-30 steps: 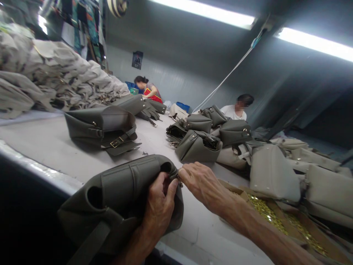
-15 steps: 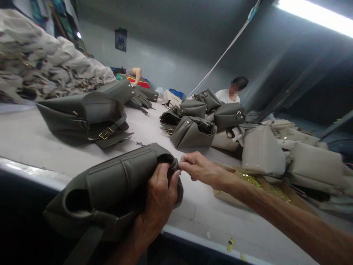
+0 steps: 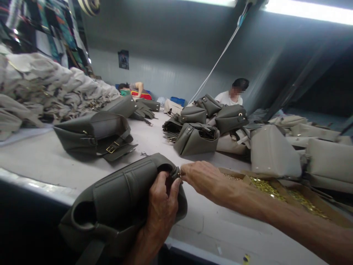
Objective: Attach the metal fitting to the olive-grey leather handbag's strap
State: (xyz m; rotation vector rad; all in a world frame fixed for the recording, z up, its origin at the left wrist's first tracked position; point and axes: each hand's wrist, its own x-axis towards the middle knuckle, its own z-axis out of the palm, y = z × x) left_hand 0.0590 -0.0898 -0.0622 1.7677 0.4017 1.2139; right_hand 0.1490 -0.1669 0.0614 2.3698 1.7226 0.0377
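A dark grey-green handbag [image 3: 116, 195] lies on its side at the table's near edge, with an oval opening at its left end. My left hand [image 3: 162, 202] grips the bag's right end, fingers inside the opening and thumb outside. Just to the right, my right hand [image 3: 200, 180] is closed in a pinch at the bag's edge. A small gold-coloured metal piece [image 3: 179, 174] shows at its fingertips, touching the bag's edge; its exact kind is too small to make out.
Boxes of small gold fittings [image 3: 266, 187] stand right, partly behind my right forearm. Beige bags [image 3: 273, 151] are piled beyond them. Dark bags [image 3: 197, 140] and another buckled bag [image 3: 93, 134] lie on the table [image 3: 198, 228]. A co-worker [image 3: 231, 94] is at the back.
The view has tilted and shifted, so the scene sits lower. My right hand has turned so its back faces up, and a gold glint now shows at its fingertips. My left hand keeps its hold.
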